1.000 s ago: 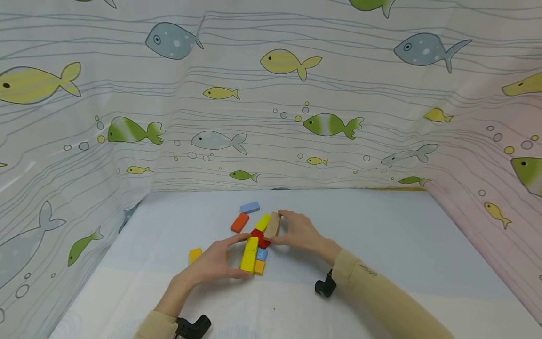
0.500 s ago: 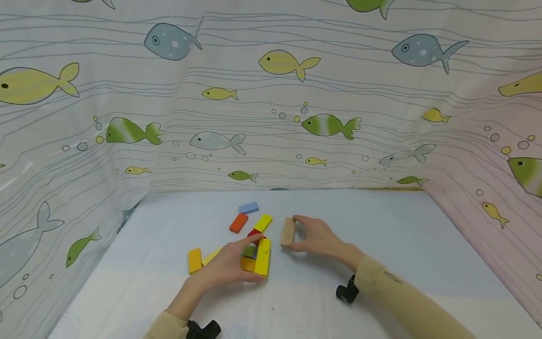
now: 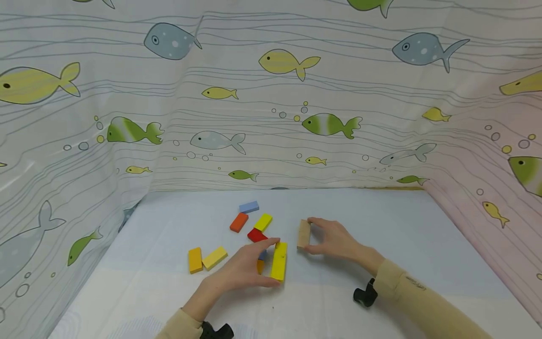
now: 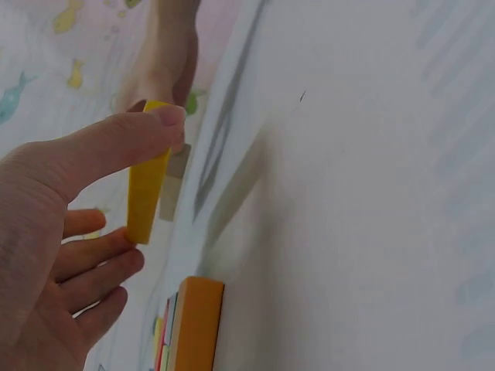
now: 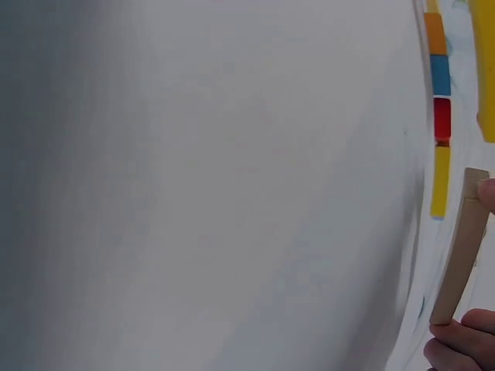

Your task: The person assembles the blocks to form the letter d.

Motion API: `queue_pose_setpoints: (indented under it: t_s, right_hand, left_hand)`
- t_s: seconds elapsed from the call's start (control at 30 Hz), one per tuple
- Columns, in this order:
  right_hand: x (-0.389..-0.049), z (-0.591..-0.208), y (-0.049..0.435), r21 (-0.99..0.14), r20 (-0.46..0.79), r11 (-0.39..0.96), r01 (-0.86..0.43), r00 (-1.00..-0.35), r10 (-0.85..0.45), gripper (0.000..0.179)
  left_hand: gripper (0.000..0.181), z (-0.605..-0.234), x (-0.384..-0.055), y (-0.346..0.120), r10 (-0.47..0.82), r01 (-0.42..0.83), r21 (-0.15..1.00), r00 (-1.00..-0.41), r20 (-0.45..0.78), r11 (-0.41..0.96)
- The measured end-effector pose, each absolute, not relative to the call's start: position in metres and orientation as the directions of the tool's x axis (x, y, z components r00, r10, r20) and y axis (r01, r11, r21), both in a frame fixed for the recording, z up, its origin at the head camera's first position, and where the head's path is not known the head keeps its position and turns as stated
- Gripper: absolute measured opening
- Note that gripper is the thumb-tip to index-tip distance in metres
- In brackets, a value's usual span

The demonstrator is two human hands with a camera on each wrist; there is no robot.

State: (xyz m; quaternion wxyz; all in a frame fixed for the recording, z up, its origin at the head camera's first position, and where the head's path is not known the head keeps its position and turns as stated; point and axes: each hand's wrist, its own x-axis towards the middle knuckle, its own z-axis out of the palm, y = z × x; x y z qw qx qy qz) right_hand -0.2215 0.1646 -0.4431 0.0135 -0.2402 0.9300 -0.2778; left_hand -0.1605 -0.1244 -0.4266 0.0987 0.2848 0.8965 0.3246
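Observation:
My left hand (image 3: 241, 268) pinches a yellow block (image 3: 278, 262) by its two ends, thumb at the near end. In the left wrist view that yellow block (image 4: 145, 197) is raised off the table, fingertips under its lower end. To its right, my right hand (image 3: 338, 242) holds a plain wooden block (image 3: 303, 234) between thumb and fingers. A seam crosses the wooden block (image 5: 462, 255) near its thumb end in the right wrist view. Behind the left hand lie a red block (image 3: 256, 235), a blue block (image 3: 262, 255) and an orange block (image 3: 260, 267), partly hidden.
Beyond them lie a bright yellow block (image 3: 263, 222), an orange-red block (image 3: 239, 222) and a light blue block (image 3: 249, 206). At left, an amber block (image 3: 195, 260) meets a pale yellow block (image 3: 215, 257). A fish-patterned curtain (image 3: 271, 103) surrounds the white table (image 3: 381, 226).
Both hands have moved right with their blocks, away from the coloured blocks on the table. The amber and pale yellow blocks at left, partly covered before, now show fully.

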Motion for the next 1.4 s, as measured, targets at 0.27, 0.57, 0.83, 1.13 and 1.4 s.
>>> queue_pose_setpoints:
  t_s: [0.27,0.57,0.83,1.13,1.4]
  right_hand:
    - [-0.219,-0.444,0.182,-0.510,0.110,0.737,-0.444,-0.883,-0.456,0.077]
    - [-0.217,-0.444,0.202,-0.506,0.092,0.755,-0.417,-0.897,-0.433,0.077]
    - [-0.211,-0.447,0.222,-0.492,0.114,0.756,-0.431,-0.893,-0.435,0.078]
    - [-0.206,-0.452,0.238,-0.514,0.089,0.754,-0.409,-0.900,-0.427,0.079]
    - [-0.200,-0.456,0.253,-0.530,0.109,0.740,-0.414,-0.899,-0.425,0.079]
  left_hand:
    - [0.090,-0.429,-0.157,-0.105,0.582,0.459,0.624,-0.813,0.008,0.632]
    - [0.088,-0.437,-0.154,-0.081,0.572,0.446,0.594,-0.819,-0.030,0.669]
    - [0.088,-0.440,-0.148,-0.057,0.583,0.450,0.596,-0.811,-0.038,0.665]
    - [0.088,-0.444,-0.144,-0.035,0.606,0.466,0.592,-0.794,-0.047,0.658]
    - [0.089,-0.443,-0.140,-0.018,0.632,0.492,0.578,-0.773,-0.053,0.651]
